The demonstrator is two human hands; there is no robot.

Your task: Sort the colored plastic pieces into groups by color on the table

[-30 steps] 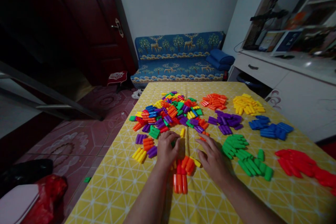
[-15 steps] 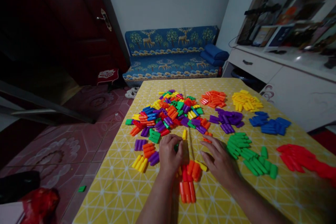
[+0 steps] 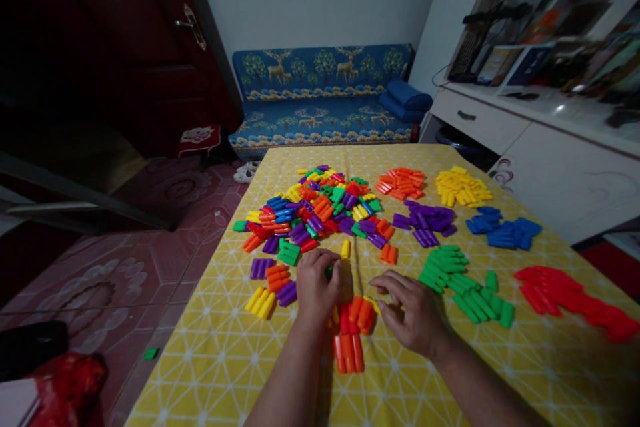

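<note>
My left hand (image 3: 316, 287) is curled over a small green block on the yellow tablecloth (image 3: 240, 360), just below a lone yellow block (image 3: 345, 249). Fingers of my right hand (image 3: 413, 313) are bent, their tips pinching at a yellow block (image 3: 373, 305) beside a cluster of orange and red blocks (image 3: 353, 327) between my hands. A mixed heap of coloured blocks (image 3: 320, 213) lies farther up the table.
Sorted piles lie to the right: orange (image 3: 403, 183), yellow (image 3: 463, 188), purple (image 3: 425, 223), blue (image 3: 503, 232), green (image 3: 463, 280), red (image 3: 575, 300). A blue sofa (image 3: 320, 107) stands beyond the table, white cabinets (image 3: 550, 160) at right, a dark door (image 3: 125, 47) at left.
My right hand's fingers have curled from flat and spread into a pinch near the yellow block. My left hand stays closed in place. The camera view has shifted slightly.
</note>
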